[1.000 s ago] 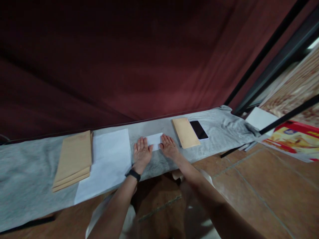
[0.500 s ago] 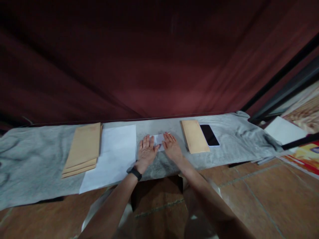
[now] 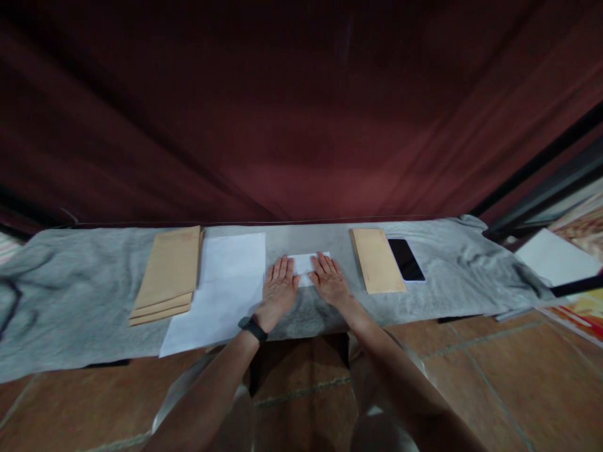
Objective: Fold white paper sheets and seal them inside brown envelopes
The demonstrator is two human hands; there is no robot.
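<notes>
Paper strip [image 3: 303, 264], white, appar. folded, on gray cloth [image 3: 471, 267] | L hand [image 3: 279, 289] & R hand [image 3: 331, 288] palms-down on its ends, fingers straight, gripping nothing | step: prob. pressing flat | next move calls for lifting palms w/o dragging it

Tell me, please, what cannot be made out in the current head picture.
In the head view:
Small white paper: partly hidden beneath the left hand and the right hand.
Large white sheet: its left part is covered by the stacked brown envelopes.
Those envelopes' faint markings: too small and blurred to read.
Red-and-yellow printed item: cut off by the right edge.
</notes>
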